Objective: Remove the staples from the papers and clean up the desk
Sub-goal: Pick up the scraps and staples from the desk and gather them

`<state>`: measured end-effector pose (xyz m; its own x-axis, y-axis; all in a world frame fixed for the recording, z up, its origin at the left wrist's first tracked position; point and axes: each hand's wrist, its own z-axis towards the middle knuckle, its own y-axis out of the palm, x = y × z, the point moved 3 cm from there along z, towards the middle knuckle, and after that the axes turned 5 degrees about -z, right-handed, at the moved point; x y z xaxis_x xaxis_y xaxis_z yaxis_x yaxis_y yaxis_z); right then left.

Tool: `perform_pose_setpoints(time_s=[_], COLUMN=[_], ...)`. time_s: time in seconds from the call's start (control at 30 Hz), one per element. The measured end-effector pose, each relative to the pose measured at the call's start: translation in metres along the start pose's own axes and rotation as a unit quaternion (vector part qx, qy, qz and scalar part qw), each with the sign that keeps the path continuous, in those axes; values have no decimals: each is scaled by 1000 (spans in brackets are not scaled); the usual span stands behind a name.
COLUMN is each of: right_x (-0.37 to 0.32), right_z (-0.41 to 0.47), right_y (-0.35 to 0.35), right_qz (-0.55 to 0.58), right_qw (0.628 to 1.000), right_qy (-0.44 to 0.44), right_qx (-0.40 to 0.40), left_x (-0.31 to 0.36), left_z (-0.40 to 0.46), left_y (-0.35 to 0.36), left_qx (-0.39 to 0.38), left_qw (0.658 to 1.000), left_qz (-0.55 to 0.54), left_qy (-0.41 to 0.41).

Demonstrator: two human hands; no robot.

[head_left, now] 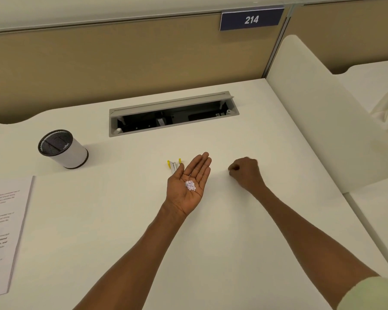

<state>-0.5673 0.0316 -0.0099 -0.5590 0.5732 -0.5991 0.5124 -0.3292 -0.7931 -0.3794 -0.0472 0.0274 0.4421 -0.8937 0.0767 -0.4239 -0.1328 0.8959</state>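
Note:
My left hand (192, 184) lies palm up over the middle of the white desk (233, 231), fingers straight, with a small heap of pale paper bits and staples (190, 185) resting in the palm. My right hand (244, 173) is to its right, knuckles up, its fingertips pinched together against the desk surface; whether they hold anything is too small to tell. A yellow and white staple remover (173, 164) lies on the desk just beyond my left hand, partly hidden by it. A stack of printed papers (5, 231) lies at the left edge.
A mesh cup with a white sleeve (64, 149) stands at the back left, nothing visible inside it. An open cable tray (173, 113) is set into the desk at the back. A white divider panel (318, 108) borders the right side.

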Motion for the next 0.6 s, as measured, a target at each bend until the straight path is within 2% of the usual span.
perform_pose_setpoints(time_s=[0.03, 0.1, 0.17, 0.23, 0.3, 0.37, 0.47, 0.53, 0.6], right_x=[2, -3, -20, -44, -69, -94, -118, -130, -138], right_z=[-1, -10, -24, -39, -51, -61, -67, -69, -71], right_y=[-5, -13, -20, -27, -34, -36, -30, -27, -28], right_qz=[117, 325, 453, 491, 482, 421, 199, 76, 24], right_qw=[990, 931, 874, 856, 865, 900, 976, 991, 991], right_qy=[79, 164, 173, 151, 114, 63, -35, -83, -106], right_qx=[-6, -22, -39, -59, -77, -90, -82, -73, -83], left_x=[0, 1, 1, 1, -1, -3, -8, -9, -6], left_z=[-1, 0, 1, 3, 4, 6, 8, 9, 10], left_y=[-1, -2, -3, -3, -3, -1, 3, 1, -1], left_qx=[1, -2, -2, -2, -3, -4, -6, -3, 3], left_qw=[1000, 1000, 1000, 1000, 1000, 1000, 1000, 1000, 1000], left_qz=[0, -1, -5, -5, -11, -8, -2, 13, 30], left_qy=[0, 2, 2, 2, 1, -2, -4, -8, -7])
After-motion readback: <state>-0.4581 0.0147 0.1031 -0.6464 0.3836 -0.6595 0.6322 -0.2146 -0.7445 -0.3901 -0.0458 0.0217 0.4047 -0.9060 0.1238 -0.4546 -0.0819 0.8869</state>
